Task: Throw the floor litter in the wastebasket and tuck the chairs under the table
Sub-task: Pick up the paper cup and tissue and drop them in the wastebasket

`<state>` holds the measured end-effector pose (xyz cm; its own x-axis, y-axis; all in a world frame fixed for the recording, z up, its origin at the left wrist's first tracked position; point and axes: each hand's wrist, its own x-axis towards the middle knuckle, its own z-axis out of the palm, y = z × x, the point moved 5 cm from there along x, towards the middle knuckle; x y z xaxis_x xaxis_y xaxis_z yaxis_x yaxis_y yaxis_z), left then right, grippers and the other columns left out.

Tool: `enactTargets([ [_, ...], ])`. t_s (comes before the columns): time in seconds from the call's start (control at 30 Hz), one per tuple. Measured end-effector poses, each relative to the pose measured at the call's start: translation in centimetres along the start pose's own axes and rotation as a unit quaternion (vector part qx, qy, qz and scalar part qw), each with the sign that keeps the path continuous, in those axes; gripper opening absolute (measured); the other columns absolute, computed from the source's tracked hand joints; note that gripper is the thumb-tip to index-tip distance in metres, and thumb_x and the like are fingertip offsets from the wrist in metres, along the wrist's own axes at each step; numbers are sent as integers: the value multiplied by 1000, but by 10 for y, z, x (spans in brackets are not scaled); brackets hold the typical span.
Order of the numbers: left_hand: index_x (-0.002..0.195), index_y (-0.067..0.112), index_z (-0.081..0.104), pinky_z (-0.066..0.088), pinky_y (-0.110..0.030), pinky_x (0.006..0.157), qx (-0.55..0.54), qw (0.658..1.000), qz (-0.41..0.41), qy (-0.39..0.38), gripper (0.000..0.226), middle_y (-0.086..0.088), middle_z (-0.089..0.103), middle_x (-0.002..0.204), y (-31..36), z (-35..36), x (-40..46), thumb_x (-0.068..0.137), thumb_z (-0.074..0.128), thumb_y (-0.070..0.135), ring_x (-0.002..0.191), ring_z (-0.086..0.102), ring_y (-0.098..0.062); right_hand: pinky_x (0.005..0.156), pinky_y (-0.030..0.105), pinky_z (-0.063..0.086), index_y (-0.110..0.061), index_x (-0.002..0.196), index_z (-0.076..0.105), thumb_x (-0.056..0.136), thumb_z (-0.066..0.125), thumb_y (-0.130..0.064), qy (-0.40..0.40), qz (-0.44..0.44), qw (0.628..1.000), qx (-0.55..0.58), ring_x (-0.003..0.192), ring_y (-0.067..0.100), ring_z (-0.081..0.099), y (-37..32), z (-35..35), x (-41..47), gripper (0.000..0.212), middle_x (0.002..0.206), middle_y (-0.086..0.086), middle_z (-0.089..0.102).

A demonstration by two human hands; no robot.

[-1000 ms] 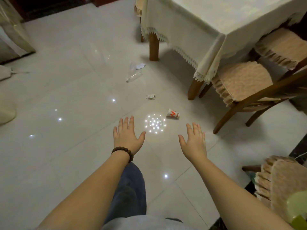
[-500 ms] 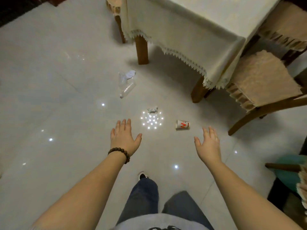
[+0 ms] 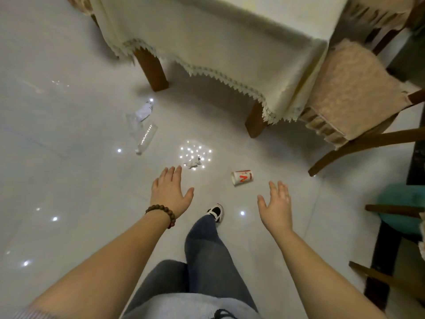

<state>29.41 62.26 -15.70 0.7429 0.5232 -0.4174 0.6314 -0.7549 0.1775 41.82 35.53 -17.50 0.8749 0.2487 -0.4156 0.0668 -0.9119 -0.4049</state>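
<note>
Two bare hands reach out over a glossy white floor, palms down, fingers spread, holding nothing: left hand [image 3: 169, 194] with a bead bracelet [image 3: 162, 214], right hand [image 3: 276, 207]. Ahead lie a paper cup [image 3: 242, 177] on its side, a crumpled scrap [image 3: 192, 162], and a clear plastic bottle [image 3: 145, 137]. A cushioned chair [image 3: 349, 97] stands pulled out beside the cloth-draped table [image 3: 230, 42].

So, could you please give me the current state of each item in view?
Paper cup: on its side, on floor.
Plastic bottle: lying flat, on floor.
Crumpled paper: on floor.
Chair: pulled out from table.
Left hand: open, empty.
Right hand: open, empty.
</note>
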Motion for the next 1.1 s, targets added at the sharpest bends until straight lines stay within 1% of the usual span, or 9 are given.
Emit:
enactTargets([
  [0.27,148,15,16,16,-43,114,17,997,22,-72,70,-8,21,154,12,32,103,92,41,49,141,14,-25,119,42,13,-14,147,27,96,49,-33,-50,47,998,11,147,25,5,-8,52,90,59,159,10,14],
  [0.37,148,15,16,16,-43,115,11,994,16,-105,69,-8,21,154,5,67,140,92,42,46,141,14,-25,119,42,12,-13,147,28,96,49,-32,-69,57,996,11,147,25,5,6,88,122,58,159,11,14],
  [0.53,147,13,21,20,-44,113,9,991,12,-134,69,-10,25,153,-19,158,218,90,46,43,140,18,-26,118,44,16,-11,145,31,94,53,-26,-59,97,993,20,146,28,8,51,169,189,59,158,14,17],
  [0.67,146,11,22,23,-44,111,16,990,16,-139,71,-12,28,151,-45,252,284,89,50,43,138,22,-28,119,44,11,-14,147,26,89,60,-25,-90,84,992,-40,147,28,4,97,253,257,68,158,14,13],
  [0.8,146,11,19,25,-45,110,31,988,41,-144,76,-15,26,151,-69,337,349,86,53,43,138,22,-30,117,44,5,-20,149,19,86,65,-40,-116,30,984,-133,147,26,0,132,331,321,80,160,9,8],
  [0.87,147,11,17,27,-46,109,27,990,42,-132,78,-16,25,151,-79,371,380,86,55,41,137,23,-32,117,45,3,-21,150,17,83,67,-45,-116,0,981,-153,147,27,-1,143,362,350,87,160,9,5],
  [1.0,147,12,15,28,-46,107,12,991,35,-126,80,-17,23,151,-85,428,426,85,58,38,137,23,-33,118,48,5,-21,150,15,78,73,-41,-91,-51,978,-179,147,27,-1,157,402,401,94,160,11,3],
  [1.07,144,14,23,34,-47,101,-8,991,26,-130,76,-17,33,144,-84,450,439,83,62,35,129,32,-35,118,48,4,-22,150,14,79,72,-41,-56,-64,981,-176,147,29,2,157,409,421,93,160,10,9],
  [1.1,139,15,31,38,-47,96,-24,992,23,-122,67,-17,40,136,-83,458,443,83,63,32,121,38,-36,118,48,2,-23,150,15,81,70,-41,-36,-66,983,-166,147,29,5,155,411,430,90,159,10,13],
])
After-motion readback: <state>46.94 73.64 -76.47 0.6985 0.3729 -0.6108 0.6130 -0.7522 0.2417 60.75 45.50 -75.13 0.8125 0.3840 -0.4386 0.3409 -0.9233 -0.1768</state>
